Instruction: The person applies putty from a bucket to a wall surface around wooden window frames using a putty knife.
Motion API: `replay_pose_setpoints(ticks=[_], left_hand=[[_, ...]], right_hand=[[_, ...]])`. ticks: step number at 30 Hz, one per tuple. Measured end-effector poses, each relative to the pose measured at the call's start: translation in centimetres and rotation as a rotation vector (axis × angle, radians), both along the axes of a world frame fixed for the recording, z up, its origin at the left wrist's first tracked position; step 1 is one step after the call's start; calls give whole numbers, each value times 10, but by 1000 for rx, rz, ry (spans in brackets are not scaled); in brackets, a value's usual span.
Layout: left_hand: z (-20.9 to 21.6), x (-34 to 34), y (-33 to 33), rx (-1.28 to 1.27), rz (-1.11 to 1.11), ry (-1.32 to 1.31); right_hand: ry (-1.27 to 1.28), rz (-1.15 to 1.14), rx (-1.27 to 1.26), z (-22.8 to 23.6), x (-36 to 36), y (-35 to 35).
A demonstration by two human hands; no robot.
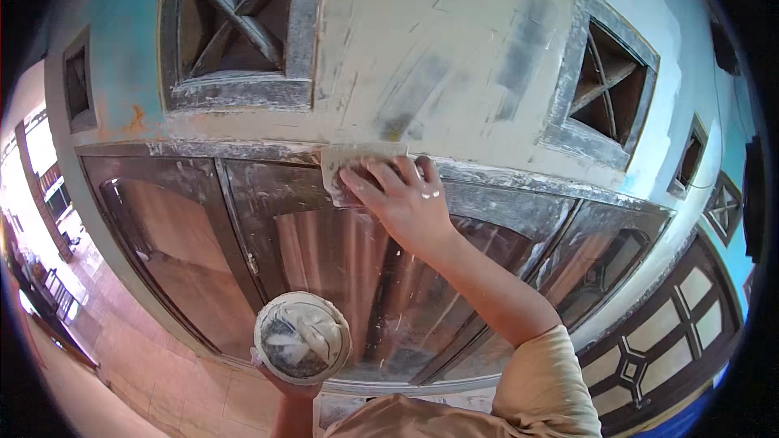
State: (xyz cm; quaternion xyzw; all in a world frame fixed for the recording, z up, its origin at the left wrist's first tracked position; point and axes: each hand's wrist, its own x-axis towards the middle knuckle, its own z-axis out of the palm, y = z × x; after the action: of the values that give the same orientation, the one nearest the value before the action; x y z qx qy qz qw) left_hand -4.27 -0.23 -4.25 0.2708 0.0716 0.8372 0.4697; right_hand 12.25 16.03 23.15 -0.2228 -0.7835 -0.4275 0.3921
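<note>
In my right hand is a flat, whitish putty spreader, gripped with bent fingers. It lies against the top edge of the dark wooden window frame, where frame and wall meet. My left hand holds a round bowl from below, its fingers mostly hidden. Pale putty coats the bowl's rim and lies inside beside a dark grey patch. White smears mark the knuckles of my right hand. The beige wall above carries grey streaks and scratches.
Two square vents with crossed wooden slats, the left vent and the right vent, sit above the window. A dark door with pale panes stands at the lower right. Tiled floor stretches along the lower left, towards a bright opening.
</note>
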Motion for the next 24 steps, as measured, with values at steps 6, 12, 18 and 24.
replay_pose_setpoints(ticks=[6,12,18,24], left_hand=[[10,-11,-9,-62,-53,-112],[-19,-30,-1,-131,287,151],[2,-39,-2,-22,-52,-248],[19,-31,14,-76,-18,-68]], right_hand=[[100,88,270,90,2,4],[-176,-68,171,27,-22,11],[-142,11,150,54,-2,-8],[55,-100,263,100,5,11]])
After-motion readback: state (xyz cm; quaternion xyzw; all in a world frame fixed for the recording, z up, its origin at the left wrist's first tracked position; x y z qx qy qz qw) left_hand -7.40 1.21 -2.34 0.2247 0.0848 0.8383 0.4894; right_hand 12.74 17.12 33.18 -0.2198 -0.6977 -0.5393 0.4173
